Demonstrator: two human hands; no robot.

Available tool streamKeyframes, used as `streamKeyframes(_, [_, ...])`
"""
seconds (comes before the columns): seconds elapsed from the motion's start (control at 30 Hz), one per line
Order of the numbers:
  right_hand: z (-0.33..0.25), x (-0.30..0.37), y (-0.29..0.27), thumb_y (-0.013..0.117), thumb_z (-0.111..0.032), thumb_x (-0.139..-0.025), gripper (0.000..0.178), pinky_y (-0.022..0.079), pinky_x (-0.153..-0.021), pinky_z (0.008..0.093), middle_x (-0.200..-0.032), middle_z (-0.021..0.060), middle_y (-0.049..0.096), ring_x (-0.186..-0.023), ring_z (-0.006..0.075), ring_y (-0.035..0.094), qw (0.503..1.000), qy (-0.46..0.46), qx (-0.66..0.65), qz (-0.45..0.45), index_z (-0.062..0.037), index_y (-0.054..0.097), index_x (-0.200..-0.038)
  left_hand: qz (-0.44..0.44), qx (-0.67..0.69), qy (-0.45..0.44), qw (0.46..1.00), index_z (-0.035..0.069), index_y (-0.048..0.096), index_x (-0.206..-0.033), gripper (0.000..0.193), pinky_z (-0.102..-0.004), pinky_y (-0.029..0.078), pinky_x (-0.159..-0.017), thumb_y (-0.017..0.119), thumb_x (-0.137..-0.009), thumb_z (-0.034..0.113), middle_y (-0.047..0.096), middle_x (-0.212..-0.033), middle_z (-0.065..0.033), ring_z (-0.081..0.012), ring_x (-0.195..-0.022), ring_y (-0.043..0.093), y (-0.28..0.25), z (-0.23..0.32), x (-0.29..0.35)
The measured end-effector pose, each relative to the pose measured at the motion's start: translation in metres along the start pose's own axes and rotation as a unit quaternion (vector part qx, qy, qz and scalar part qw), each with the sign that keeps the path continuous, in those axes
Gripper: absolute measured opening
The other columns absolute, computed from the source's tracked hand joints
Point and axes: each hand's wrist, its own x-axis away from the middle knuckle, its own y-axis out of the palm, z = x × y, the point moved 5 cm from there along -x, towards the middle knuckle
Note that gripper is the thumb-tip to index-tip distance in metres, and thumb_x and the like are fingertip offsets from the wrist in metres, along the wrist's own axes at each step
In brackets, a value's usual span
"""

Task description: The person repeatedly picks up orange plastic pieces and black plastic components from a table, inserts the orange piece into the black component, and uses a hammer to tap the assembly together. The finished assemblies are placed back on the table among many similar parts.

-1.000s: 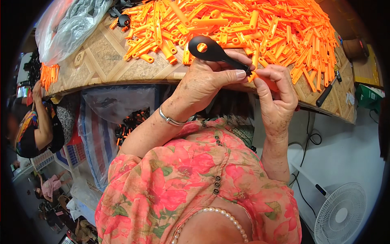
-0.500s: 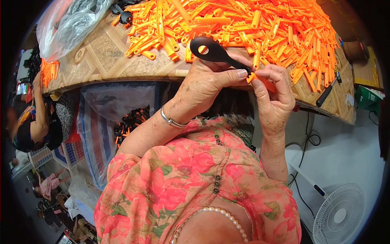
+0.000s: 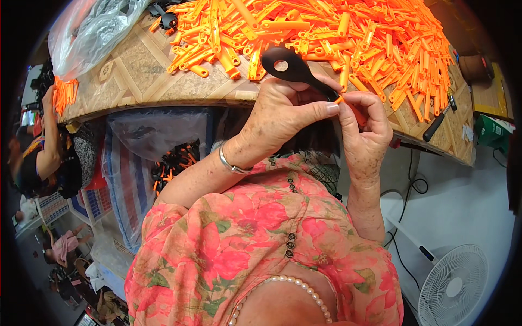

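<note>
from here i see my left grip [image 3: 280, 113] pinching a black spoon-shaped piece [image 3: 295, 66] by its narrow neck, thumb on the near side; its broad end, with a round hole, points far and left. my right grip [image 3: 367, 130] has thumb and fingers closed on an orange piece [image 3: 357, 114], mostly covered by them. both pieces are up off the surface [image 3: 128, 81], around its near edge, with their ends meeting between the two thumb tips; how deeply they join i can't tell, as the fingers hide it.

i judge both to be light, stiff moulded plastic, unlikely to sag or bend much. the black one looks smooth and could twist in a loose pinch, so i'd hold its neck close to the joint and leave the broad end free. the orange one i'd take by its sides, just behind the joining end, since any thin details there might snap under a skewed push. more orange parts [image 3: 402, 57] lie heaped on the far side
</note>
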Motion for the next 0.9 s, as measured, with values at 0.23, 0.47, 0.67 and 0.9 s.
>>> streamKeyframes(0.23, [0.002,0.000,0.001,0.073,-0.005,-0.085,0.013,0.048,-0.064,0.0226,-0.082,0.0027,0.066,-0.075,0.0078,0.061,0.999,0.028,0.023,-0.028,-0.0013,0.064,-0.093,0.003,-0.011,0.007,1.000,-0.002,0.064,-0.113,0.026,-0.0298,0.057,-0.087,0.067,-0.087,-0.002,0.067,-0.105,-0.0085,-0.0158,-0.096,0.066,-0.005,-0.005,0.002])
streamKeyframes(0.47, [0.000,0.006,0.005,0.073,-0.006,-0.085,0.013,0.046,-0.060,0.0234,-0.074,0.0036,0.063,-0.067,0.0067,0.058,0.999,0.035,0.016,-0.024,-0.0005,0.060,-0.085,0.017,-0.109,0.063,0.992,-0.004,0.059,-0.119,0.029,-0.0277,0.055,-0.087,0.063,-0.089,-0.004,0.066,-0.104,-0.0081,-0.0148,-0.097,0.064,-0.001,-0.007,0.006])
streamKeyframes(0.67, [-0.008,0.002,0.004,0.068,-0.002,-0.089,0.011,0.044,-0.064,0.0213,-0.081,0.0019,0.061,-0.072,0.0065,0.056,0.979,0.108,-0.167,-0.053,-0.0014,0.058,-0.084,-0.038,-0.031,0.068,0.996,-0.005,0.057,-0.124,0.034,-0.0262,0.053,-0.088,0.061,-0.089,-0.005,0.067,-0.102,-0.0080,-0.0136,-0.095,0.065,0.007,0.001,0.004])
streamKeyframes(0.9, [-0.016,-0.002,-0.016,0.068,-0.003,-0.088,0.012,0.042,-0.065,0.0211,-0.081,0.0011,0.057,-0.071,0.0064,0.051,0.962,0.122,-0.127,-0.209,-0.0011,0.058,-0.083,-0.026,0.095,-0.108,0.989,-0.009,0.054,-0.128,0.066,-0.0345,0.053,-0.089,0.050,-0.097,0.050,0.067,-0.109,-0.0168,-0.0219,-0.103,0.066,-0.055,0.008,-0.009])
